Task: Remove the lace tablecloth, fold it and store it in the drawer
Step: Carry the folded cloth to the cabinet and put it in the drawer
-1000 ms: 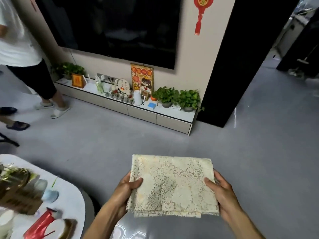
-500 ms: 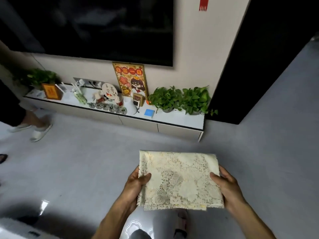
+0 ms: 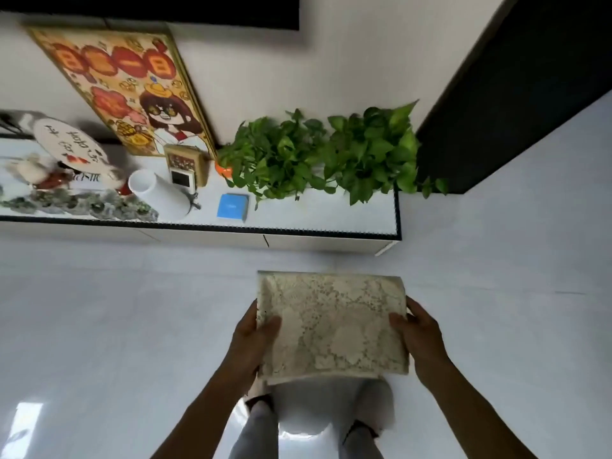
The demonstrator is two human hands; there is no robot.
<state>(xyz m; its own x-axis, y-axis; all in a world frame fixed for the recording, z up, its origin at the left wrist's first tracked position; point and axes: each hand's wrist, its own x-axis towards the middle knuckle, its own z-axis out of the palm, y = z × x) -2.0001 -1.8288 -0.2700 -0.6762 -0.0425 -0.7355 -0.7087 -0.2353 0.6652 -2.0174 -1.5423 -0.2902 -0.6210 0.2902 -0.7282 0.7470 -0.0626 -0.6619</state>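
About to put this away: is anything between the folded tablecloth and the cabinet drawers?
Nothing visible on the floor between. The folded lace tablecloth is held by the left hand and right hand; the drawer fronts are shut.

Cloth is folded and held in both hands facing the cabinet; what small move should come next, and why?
Probably free one hand to pull a drawer front open: the folded lace tablecloth is gripped by the left hand and right hand, and the drawers look closed.

glossy grey floor [image 3: 99,326], low white cabinet [image 3: 331,241] w/ plants [image 3: 318,154], cream wall [image 3: 364,54]
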